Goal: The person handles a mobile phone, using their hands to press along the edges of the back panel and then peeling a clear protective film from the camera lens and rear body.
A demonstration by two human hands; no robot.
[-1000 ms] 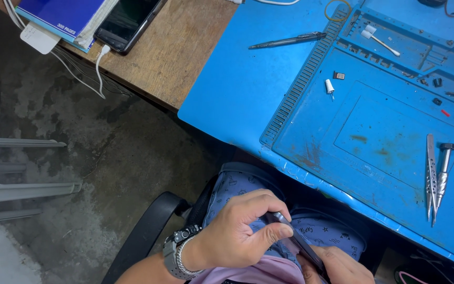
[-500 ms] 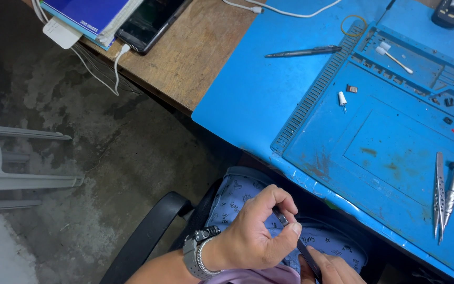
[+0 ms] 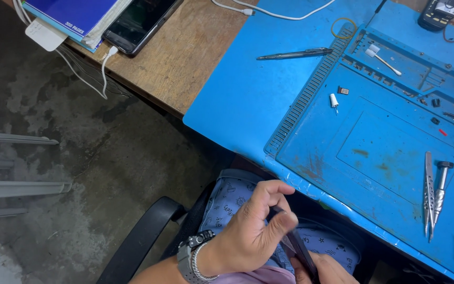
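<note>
Hands first, low in the head view, down over the person's lap and clear of the desk. The left hand, with a metal watch on its wrist, is curled with thumb and fingertips pinching the top edge of a thin dark phone, which it holds tilted on its side above the patterned blue shorts. The right hand shows only partly at the bottom edge; it sits under the lower end of the phone and touches it, but whether it is gripping or only propping it up I cannot tell.

Up on the desk lies a big blue work mat, its near edge just above the hands. A pair of tweezers and a small metal screwdriver lie side by side near the mat's right end. A tiny white piece and a small dark chip sit close together further up the mat, and a cotton swab rests in one of the trays at the far side. A dark pen lies across the plain left part of the mat.

Beyond the mat, on the bare wooden desk, a second black phone lies with a white cable plugged in, beside a blue notebook. A black chair arm curves beside the person's leg above the stained concrete floor.
</note>
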